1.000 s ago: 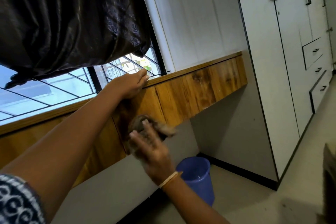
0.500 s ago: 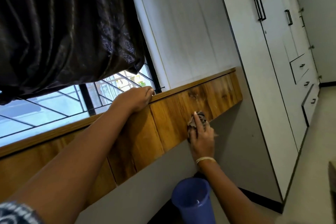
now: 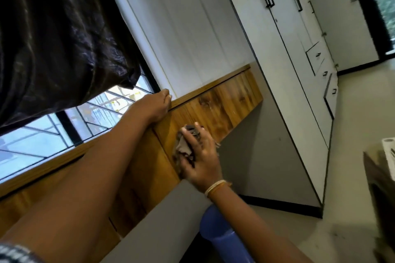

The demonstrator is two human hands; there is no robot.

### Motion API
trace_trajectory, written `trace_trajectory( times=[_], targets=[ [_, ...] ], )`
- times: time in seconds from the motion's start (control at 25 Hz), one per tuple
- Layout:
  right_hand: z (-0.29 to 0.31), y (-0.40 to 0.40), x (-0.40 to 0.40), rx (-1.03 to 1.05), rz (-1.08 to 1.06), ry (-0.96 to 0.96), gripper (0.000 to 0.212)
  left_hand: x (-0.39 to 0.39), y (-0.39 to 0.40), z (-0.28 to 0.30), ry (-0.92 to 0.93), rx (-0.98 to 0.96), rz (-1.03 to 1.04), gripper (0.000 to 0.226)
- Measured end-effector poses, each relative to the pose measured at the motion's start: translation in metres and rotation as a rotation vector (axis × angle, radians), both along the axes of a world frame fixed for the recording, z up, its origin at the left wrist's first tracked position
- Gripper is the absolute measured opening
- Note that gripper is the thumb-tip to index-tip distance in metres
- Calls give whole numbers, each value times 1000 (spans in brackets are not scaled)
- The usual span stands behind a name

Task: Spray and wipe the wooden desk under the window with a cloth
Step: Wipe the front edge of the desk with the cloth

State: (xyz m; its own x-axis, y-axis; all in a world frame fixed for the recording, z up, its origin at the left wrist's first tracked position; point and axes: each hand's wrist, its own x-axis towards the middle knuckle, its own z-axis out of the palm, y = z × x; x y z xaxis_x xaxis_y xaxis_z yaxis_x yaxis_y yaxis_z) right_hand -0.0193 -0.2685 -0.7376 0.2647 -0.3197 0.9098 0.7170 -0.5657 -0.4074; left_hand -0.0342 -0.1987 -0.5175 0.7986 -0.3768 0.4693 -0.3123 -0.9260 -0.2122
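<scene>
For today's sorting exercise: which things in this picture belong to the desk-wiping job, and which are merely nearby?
Part of the job:
- wooden desk
- cloth
- right hand, pressing the cloth on the desk front
- left hand, resting on the desk's top edge

Merely nearby:
- blue bucket
- dark curtain
- white wardrobe

Right hand (image 3: 201,160) flat; left hand (image 3: 155,107) seemingly curled.

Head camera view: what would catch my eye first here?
Most striking is the right hand in the middle, pressing a crumpled cloth against the wooden desk front. The left hand rests on the desk's top edge, beneath a dark curtain at upper left. A blue bucket stands on the floor below.
</scene>
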Motion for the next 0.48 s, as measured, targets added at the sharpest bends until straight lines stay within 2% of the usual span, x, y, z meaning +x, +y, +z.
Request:
trace_trajectory(
  times=[0.12, 0.24, 0.32, 0.4, 0.48],
  targets=[
    [-6, -47, 42, 283, -72, 187, 58, 15, -12, 2, 26, -26, -24, 37],
    [-8, -73, 54, 319, -169, 311, 60, 22, -15, 2, 20, -13, -21, 37],
    [8, -70, 43, 390, -192, 221, 57, 24, -20, -1, -7, -2, -22, 38],
    [25, -48, 23, 408, -64, 14, 54, 26, -29, -1, -2, -14, -21, 40],
    [35, -17, 2, 182, 78, -110, 55, 33, -33, 3, 78, -65, -27, 40]
  ],
)
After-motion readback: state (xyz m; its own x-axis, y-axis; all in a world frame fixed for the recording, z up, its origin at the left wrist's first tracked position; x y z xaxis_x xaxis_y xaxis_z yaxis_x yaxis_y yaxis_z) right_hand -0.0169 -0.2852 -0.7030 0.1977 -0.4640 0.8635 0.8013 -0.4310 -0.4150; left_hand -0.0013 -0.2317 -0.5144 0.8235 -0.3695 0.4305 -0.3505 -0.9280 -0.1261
